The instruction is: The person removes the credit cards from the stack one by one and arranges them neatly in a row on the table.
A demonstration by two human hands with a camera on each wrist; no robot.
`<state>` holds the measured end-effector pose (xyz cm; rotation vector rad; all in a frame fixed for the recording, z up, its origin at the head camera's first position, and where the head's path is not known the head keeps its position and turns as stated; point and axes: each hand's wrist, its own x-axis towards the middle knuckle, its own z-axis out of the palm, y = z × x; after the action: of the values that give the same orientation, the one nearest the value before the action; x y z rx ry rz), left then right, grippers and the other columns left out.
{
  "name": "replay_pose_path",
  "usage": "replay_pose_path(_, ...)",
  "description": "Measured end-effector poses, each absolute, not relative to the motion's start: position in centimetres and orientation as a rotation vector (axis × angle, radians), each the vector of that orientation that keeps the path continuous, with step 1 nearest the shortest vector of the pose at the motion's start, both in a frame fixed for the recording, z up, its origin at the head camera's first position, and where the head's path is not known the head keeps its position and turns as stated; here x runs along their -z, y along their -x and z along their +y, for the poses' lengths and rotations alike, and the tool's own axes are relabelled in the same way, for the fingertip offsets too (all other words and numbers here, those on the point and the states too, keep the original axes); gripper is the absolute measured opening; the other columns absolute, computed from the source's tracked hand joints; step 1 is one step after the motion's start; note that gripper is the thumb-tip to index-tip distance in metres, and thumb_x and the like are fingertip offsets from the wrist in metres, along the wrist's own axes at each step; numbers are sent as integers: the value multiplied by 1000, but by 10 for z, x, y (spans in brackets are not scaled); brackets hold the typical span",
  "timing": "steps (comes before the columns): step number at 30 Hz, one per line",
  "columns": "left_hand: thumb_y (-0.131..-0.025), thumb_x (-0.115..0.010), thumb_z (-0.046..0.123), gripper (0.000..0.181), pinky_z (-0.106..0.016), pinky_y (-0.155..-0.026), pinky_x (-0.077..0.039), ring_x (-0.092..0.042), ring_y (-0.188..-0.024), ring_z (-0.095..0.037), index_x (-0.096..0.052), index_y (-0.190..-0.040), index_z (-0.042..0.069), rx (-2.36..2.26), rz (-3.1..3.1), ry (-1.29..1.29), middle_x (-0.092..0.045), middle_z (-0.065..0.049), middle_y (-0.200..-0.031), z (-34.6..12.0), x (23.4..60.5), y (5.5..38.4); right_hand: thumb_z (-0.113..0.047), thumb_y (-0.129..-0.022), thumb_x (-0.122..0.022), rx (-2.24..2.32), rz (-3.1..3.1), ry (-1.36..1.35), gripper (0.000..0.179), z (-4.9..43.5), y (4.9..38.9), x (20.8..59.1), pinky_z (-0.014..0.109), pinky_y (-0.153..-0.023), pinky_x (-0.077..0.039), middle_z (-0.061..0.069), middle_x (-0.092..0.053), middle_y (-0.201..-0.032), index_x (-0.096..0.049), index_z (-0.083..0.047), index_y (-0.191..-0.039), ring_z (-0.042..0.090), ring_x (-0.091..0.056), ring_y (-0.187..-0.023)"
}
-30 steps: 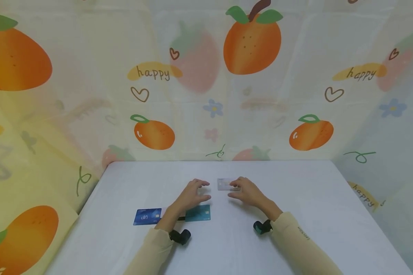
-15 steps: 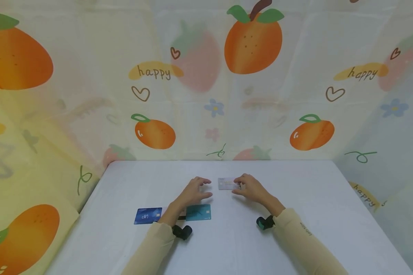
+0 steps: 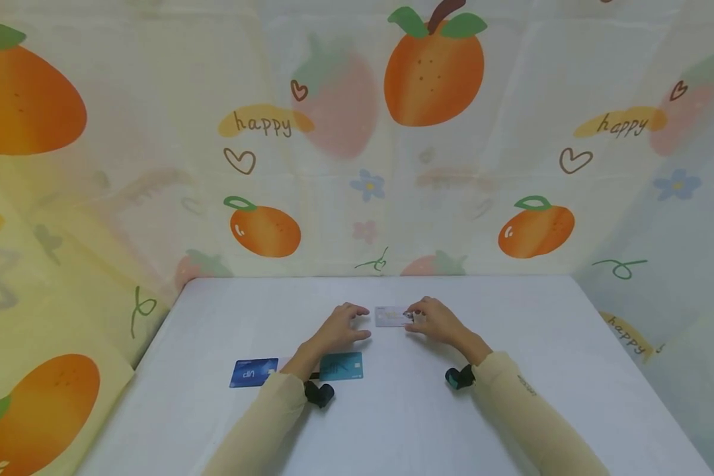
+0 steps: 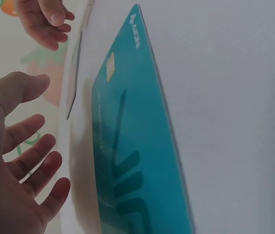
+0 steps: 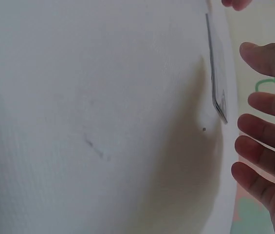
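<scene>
A pale card [image 3: 389, 317] lies flat near the back of the white table, between the two hands. To its left is my left hand [image 3: 340, 328], fingers loosely bent with a gap to the thumb and nothing between them. My right hand [image 3: 439, 321] hovers over the card's right end, overlapping it in the head view. In the right wrist view, the right hand's fingers [image 5: 260, 151] are spread apart, holding nothing, with the card [image 5: 218, 73] beside them. Below the left wrist lies a teal card [image 3: 342, 366], large in the left wrist view.
Left of the teal card lies a blue card marked VIP [image 3: 253, 373]. Another light card with a dark stripe, between them, is mostly hidden by the left forearm. Each wrist carries a small black camera. A fruit-printed curtain [image 3: 333, 198] hangs behind the table's back edge.
Both hands have shifted slightly forward and to the right, so the right hand now covers less of the pale card. The cards lie where they were.
</scene>
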<state>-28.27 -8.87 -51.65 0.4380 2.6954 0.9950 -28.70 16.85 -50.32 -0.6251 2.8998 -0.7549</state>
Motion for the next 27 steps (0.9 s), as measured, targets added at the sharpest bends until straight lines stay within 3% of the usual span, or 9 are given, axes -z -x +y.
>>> replay_pose_path(9,-86,-72,32,60,-44,-107,-43,-49,-121,-23,-49,-140,16,-944,2714,-428,-54,-7,-133,-76,521,293,-27,-82,-77,689,2874,560,44,166,296,509,44,-91,-48,14,-61,-110,-66,-1,-117,25,-56,-97)
replay_pose_path(14,-85,-73,32,60,-45,-108,-40,-49,-124,-26,-52,-138,13,-899,2756,-451,-53,-9,-136,-69,525,298,-27,-82,-77,639,2878,570,49,162,300,514,44,-94,-47,15,-59,-114,-64,-1,-122,25,-56,-99)
replay_pose_path(20,-83,-75,33,64,-46,-106,-40,-49,-123,-30,-53,-137,9,-824,2793,-503,-53,-14,-134,-58,528,303,-24,-78,-81,602,2907,628,51,162,307,514,43,-91,-48,16,-58,-111,-64,1,-119,25,-56,-97)
replay_pose_path(27,-83,-74,31,63,-43,-103,-40,-47,-118,-26,-51,-138,10,-685,2821,-481,-52,-10,-132,-48,527,308,-23,-77,-81,433,2882,717,53,161,317,510,41,-89,-48,17,-60,-112,-63,3,-120,25,-56,-95)
